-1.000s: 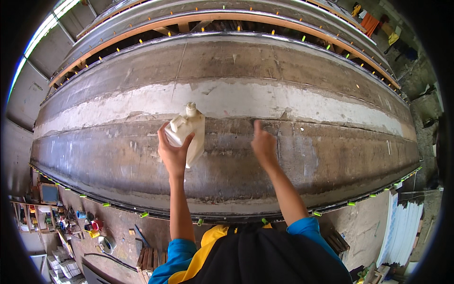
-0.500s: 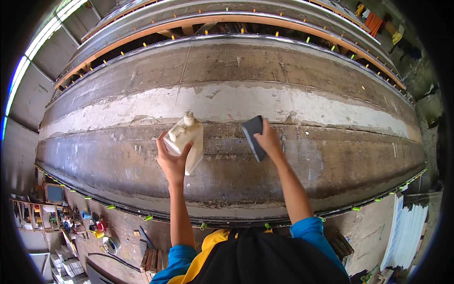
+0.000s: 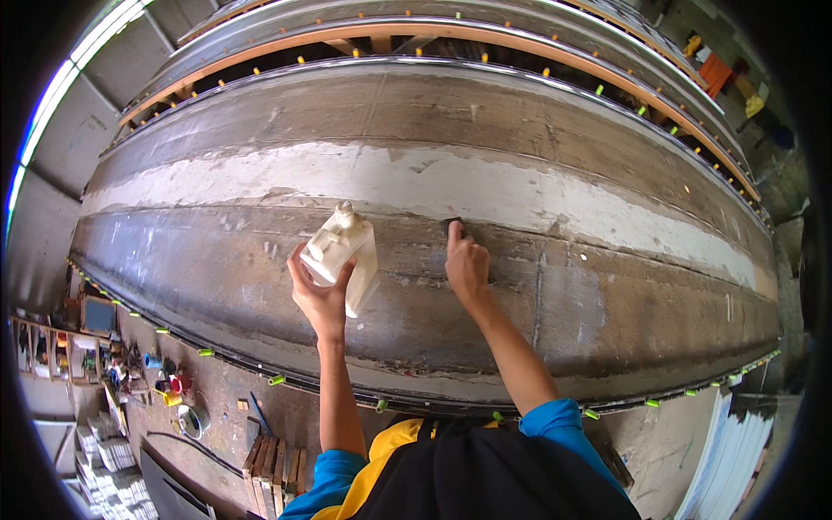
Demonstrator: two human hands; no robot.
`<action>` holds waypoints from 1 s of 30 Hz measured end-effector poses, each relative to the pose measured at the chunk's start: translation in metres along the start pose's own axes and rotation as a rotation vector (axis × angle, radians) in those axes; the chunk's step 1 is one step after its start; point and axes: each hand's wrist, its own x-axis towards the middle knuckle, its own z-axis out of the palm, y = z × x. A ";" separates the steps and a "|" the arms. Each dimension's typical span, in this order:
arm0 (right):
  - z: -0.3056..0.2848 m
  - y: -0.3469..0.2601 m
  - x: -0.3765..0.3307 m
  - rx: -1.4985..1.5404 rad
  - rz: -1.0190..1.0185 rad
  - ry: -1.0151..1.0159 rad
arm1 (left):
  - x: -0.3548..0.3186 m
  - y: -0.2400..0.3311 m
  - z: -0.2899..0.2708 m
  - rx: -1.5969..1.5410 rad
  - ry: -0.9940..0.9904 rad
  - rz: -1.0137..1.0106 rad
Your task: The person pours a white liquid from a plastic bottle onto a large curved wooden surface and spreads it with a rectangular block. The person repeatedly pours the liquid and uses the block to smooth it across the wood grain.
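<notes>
The left hand [image 3: 319, 295] grips a white jug [image 3: 347, 254] above the hull [image 3: 607, 286]; the right hand [image 3: 468, 264] presses a dark pad [image 3: 454, 227] flat on it; a tilt could spill the jug.

Left hand [image 3: 319, 296] grips a white plastic jug [image 3: 345, 256] over the grey curved hull [image 3: 607, 286]; right hand [image 3: 466, 265] presses a dark pad [image 3: 453, 227], possibly sandpaper, against it.
</notes>
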 end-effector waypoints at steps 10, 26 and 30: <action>-0.005 -0.002 -0.003 -0.089 0.040 -0.030 | -0.001 -0.019 -0.038 0.107 0.128 0.002; -0.032 0.054 0.013 0.599 0.418 -0.289 | -0.009 -0.012 -0.018 0.062 0.029 -0.015; -0.034 0.058 0.012 0.309 0.246 -0.194 | -0.011 -0.005 -0.015 0.039 0.057 -0.019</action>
